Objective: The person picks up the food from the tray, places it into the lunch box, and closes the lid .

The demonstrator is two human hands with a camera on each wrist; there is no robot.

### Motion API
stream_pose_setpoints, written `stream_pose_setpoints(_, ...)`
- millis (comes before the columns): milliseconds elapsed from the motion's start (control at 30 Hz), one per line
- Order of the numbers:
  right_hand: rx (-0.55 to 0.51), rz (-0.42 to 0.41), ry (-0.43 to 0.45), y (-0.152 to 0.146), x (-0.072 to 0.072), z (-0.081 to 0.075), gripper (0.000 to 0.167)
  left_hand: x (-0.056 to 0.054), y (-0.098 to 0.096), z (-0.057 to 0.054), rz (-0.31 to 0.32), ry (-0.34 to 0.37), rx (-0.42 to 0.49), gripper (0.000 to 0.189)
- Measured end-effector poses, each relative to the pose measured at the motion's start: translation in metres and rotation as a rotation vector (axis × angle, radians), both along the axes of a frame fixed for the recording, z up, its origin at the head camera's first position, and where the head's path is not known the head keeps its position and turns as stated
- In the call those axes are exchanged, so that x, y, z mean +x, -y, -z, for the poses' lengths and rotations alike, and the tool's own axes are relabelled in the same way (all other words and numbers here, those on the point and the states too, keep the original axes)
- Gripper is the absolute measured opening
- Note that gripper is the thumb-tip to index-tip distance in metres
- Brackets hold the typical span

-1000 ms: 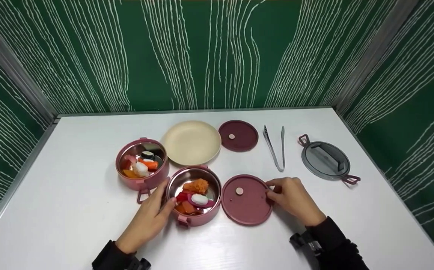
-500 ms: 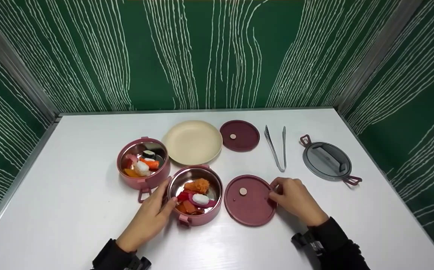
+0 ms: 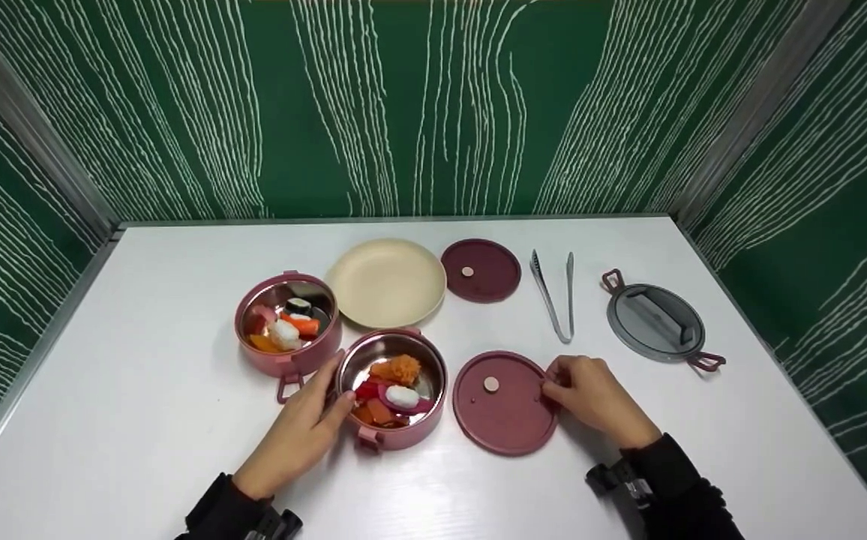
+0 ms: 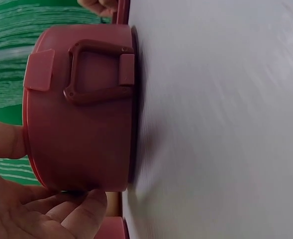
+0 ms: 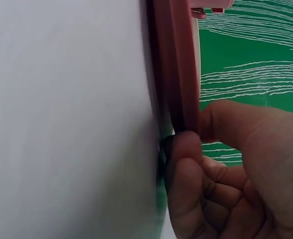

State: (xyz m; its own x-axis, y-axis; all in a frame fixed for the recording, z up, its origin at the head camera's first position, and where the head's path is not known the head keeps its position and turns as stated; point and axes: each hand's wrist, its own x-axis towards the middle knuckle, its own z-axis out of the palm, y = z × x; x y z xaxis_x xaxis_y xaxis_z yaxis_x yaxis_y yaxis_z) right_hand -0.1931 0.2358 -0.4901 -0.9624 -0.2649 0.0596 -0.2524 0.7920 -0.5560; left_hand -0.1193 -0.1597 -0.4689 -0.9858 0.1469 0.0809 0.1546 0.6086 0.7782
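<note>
My left hand holds the near pink pot by its left side, thumb at the rim and fingers along the wall. Inside that pot lie an orange fried piece, a white-and-magenta piece and orange-red pieces. In the left wrist view the pot stands upright with its folded side handle facing the camera. To the pot's right, my right hand pinches the right edge of a round pink lid. The right wrist view has the thumb on top of the lid's edge and fingers beneath, close over the white table.
Another pink pot with toy sushi pieces stands at the left, touching or near a cream plate. Behind lie a dark maroon lid, metal tongs and a grey lid with handles. Green walls border the white table.
The pink lid and my right hand have shifted slightly right, widening the gap between lid and near pot. My left hand keeps its hold on the pot. The view has shifted a little.
</note>
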Motion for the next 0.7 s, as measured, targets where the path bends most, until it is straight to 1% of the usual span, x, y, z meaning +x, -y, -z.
stream_pose_setpoints(267,-0.022,0.005,-0.015,-0.004,-0.001,-0.008,0.012,-0.004,0.002,0.003,0.022,-0.032,0.012,0.058)
stream_pose_setpoints(367,-0.045,0.013,-0.012,-0.006,-0.001,-0.014,0.012,-0.005,0.003,0.003,0.037,-0.048,0.015,0.057)
stream_pose_setpoints(500,-0.067,0.018,-0.030,-0.008,0.000,-0.024,0.013,-0.009,0.006,0.005,0.065,-0.069,0.012,0.056)
stream_pose_setpoints(567,-0.079,0.015,-0.038,-0.009,0.001,-0.029,0.013,-0.012,0.007,0.005,0.080,-0.069,0.008,0.055)
stream_pose_setpoints(700,-0.115,0.010,-0.020,-0.007,0.004,-0.037,0.010,-0.018,0.009,0.004,0.116,-0.032,0.026,0.054)
